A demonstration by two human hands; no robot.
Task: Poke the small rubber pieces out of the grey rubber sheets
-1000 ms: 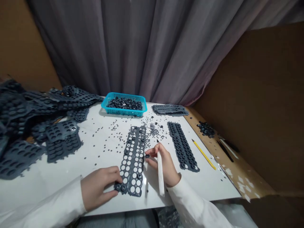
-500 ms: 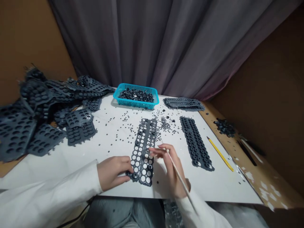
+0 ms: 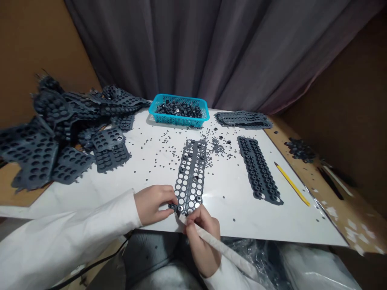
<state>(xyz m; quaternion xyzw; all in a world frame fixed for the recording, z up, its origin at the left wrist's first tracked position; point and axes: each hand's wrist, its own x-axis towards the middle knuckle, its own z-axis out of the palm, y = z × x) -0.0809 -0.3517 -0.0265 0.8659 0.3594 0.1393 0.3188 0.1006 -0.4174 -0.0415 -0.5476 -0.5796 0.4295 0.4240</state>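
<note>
A dark grey rubber sheet (image 3: 190, 177) with rows of round holes lies in front of me; white shows through many holes and several hold black ring-shaped parts. At its lower left corner, my left hand (image 3: 155, 204) is closed, with finger and thumb on a small black ring part (image 3: 172, 206). My right hand (image 3: 204, 237) grips a long white stick-like tool (image 3: 223, 248), its narrow dark tip reaching the sheet's lower edge by the left fingertips. Whether the tip touches a ring is too small to tell.
A turquoise basket (image 3: 181, 121) of black parts stands at the back. A filled sheet (image 3: 259, 171), a yellow cutter-like tool (image 3: 292, 184) and a stacked strip (image 3: 243, 119) lie right. Perforated sheets (image 3: 39, 161) are heaped left. Tiny dark discs (image 3: 216, 147) litter the white tabletop (image 3: 223, 217).
My right hand has come down and left from above the sheet, bringing the tool's tip to the sheet's lower left corner. My left hand stays at that corner. The view has shifted slightly.
</note>
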